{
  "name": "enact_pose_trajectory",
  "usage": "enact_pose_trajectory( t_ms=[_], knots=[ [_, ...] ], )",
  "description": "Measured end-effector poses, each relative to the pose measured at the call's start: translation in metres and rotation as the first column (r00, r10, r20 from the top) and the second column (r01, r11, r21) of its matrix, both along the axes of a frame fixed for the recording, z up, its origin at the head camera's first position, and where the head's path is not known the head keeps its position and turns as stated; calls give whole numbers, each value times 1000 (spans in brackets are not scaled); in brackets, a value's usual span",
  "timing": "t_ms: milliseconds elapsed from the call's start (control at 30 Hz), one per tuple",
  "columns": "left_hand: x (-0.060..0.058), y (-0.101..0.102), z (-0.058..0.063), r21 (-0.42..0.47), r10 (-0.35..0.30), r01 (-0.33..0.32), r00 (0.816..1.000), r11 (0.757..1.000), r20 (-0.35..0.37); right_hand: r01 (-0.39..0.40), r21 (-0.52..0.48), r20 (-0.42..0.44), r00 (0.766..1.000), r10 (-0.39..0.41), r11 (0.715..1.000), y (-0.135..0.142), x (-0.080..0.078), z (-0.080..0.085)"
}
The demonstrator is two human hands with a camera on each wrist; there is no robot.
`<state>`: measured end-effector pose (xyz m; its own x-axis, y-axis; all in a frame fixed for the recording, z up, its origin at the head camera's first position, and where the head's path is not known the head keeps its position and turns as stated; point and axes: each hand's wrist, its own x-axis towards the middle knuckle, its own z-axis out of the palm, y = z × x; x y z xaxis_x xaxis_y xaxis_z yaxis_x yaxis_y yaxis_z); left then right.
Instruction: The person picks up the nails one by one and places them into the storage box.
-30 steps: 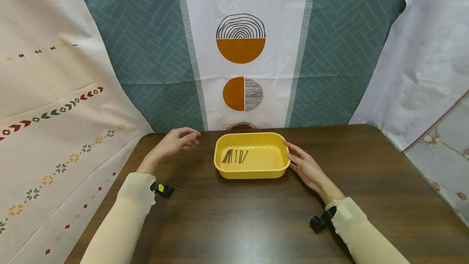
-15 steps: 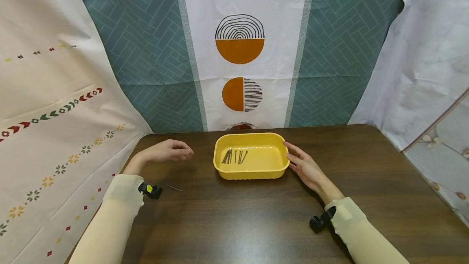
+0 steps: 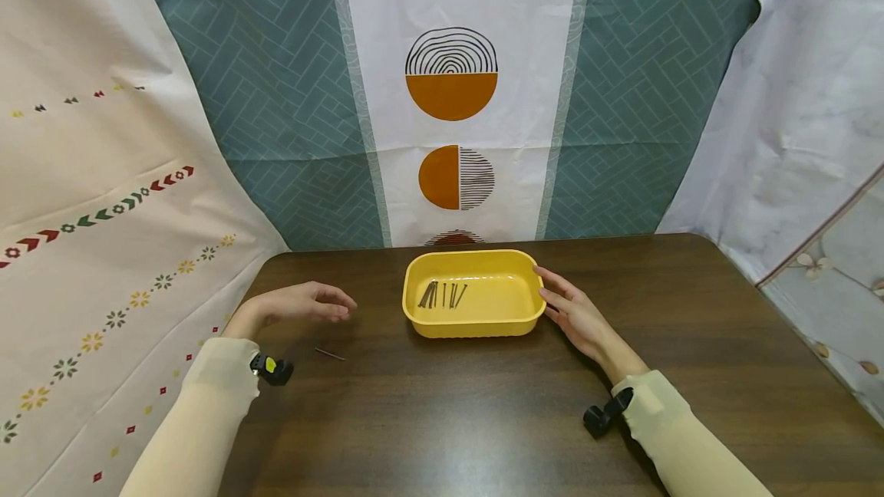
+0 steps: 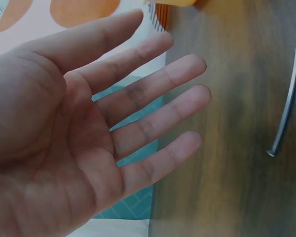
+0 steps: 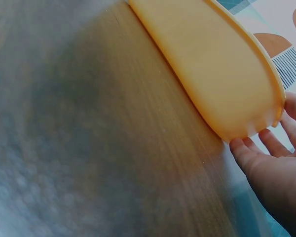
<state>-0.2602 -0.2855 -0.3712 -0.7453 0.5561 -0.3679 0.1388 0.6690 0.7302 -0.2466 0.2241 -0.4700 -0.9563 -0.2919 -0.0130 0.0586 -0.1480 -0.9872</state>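
Observation:
A yellow plastic tray (image 3: 476, 330) stands on the table with several dark nails (image 3: 431, 294) lying in its left half. One loose nail (image 4: 287, 101), with a flat head and a slightly curved shank, lies on the wood left of the tray. Just above and behind that nail in the head view, my left hand (image 3: 304, 303) hovers with nothing in it; its fingers are spread and nearly straight in the left wrist view. My right hand (image 3: 576, 317) rests its fingertips against the outside of the tray's right end, fingers extended rather than curled around it.
The dark brown wooden table (image 3: 449, 420) ends at its far edge against a hanging patterned cloth (image 3: 615, 136). A cream embroidered cloth (image 3: 138, 251) borders the left side, and a pale cloth (image 3: 794, 175) borders the right. Each wrist carries a small black camera.
My left hand has moved left and toward me, away from the tray, its wrist no longer covering part of the loose nail. The right hand and tray stay put.

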Motion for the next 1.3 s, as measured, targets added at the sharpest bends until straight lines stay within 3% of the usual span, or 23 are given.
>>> enact_pose_trajectory(
  t_ms=[200, 467, 567, 733, 1067, 1300],
  knots=[
    [5, -4, -9, -3, -42, 42, 999, 999, -16, 0, -14, 1, 1000, 0, 1000, 0, 0, 0],
    [10, -17, -25, 78, -110, 105, 992, 991, 60, 1, -8, 3, 1000, -1, 1000, 0, 0, 0],
    [10, -22, -32, 125, -110, 99, 990, 987, 83, 1, -5, 5, 1000, -1, 1000, 0, 0, 1],
    [12, -23, -42, 171, -53, 34, 992, 985, 112, 0, -15, 3, 1000, 0, 1000, -1, -1, 1],
    [16, -19, -57, 184, 17, -12, 1000, 983, -25, 3, -24, -5, 1000, -3, 1000, -1, -1, 0],
    [18, -20, -64, 134, 20, -5, 994, 991, -108, 4, -13, 3, 1000, -4, 1000, -1, -1, 1]
  ],
)
